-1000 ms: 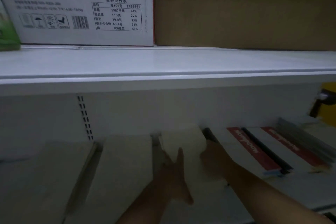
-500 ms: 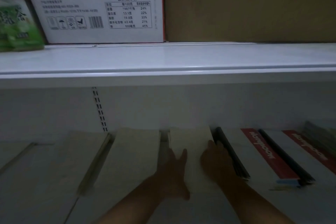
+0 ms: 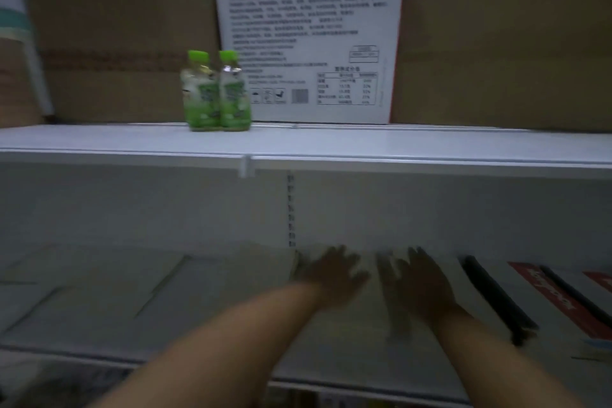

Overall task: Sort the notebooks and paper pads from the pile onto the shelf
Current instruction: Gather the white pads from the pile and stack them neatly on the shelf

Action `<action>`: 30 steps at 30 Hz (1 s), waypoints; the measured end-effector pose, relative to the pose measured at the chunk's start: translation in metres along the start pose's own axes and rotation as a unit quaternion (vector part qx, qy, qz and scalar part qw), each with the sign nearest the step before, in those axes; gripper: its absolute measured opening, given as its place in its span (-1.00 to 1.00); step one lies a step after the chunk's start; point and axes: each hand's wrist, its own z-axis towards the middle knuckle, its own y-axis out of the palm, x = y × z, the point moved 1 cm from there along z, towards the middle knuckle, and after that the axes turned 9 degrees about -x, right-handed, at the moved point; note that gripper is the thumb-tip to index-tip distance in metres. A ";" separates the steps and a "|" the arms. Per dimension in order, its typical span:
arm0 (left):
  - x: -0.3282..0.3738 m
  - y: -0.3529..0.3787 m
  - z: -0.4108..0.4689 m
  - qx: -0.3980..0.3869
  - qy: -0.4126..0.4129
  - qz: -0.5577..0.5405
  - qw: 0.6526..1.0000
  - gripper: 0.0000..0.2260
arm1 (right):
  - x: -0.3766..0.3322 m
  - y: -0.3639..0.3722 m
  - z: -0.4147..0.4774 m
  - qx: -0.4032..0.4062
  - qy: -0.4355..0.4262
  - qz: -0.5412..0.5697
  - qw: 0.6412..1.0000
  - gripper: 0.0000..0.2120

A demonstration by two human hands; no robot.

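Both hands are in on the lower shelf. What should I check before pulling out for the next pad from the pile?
1. Left hand holds nothing, fingers spread: ok.
2. Right hand holds nothing, fingers straight: ok.
3. White pad between the hands squared in its row: cannot tell, motion blur.
4. Black-spined notebook clear of the right hand: ok, apart.
5. Green bottles upright on the upper shelf, out of the arms' way: ok.

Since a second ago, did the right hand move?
Yes. The right hand slid left, away from the black-spined notebook that it was right beside; a pale gap now shows between them.
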 end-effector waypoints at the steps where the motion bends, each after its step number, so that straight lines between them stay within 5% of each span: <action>1: -0.035 -0.014 -0.019 0.022 -0.032 0.023 0.999 -0.46 | -0.035 -0.011 -0.005 0.043 -0.045 0.006 0.998 -0.52; 5: -0.162 -0.062 -0.122 0.075 -0.148 0.051 0.985 -0.48 | -0.185 -0.035 -0.029 -0.095 -0.183 0.043 0.978 -0.40; 10: -0.265 -0.055 -0.252 0.066 -0.257 0.046 0.963 -0.44 | -0.324 -0.039 -0.055 -0.126 -0.301 0.029 0.945 -0.40; 23: -0.408 0.012 -0.407 0.108 -0.338 -0.101 0.929 -0.47 | -0.504 0.013 -0.059 -0.232 -0.330 -0.012 0.915 -0.48; 30: -0.485 0.021 -0.406 0.087 -0.347 -0.136 0.924 -0.55 | -0.607 0.026 -0.007 -0.185 -0.379 0.049 0.906 -0.44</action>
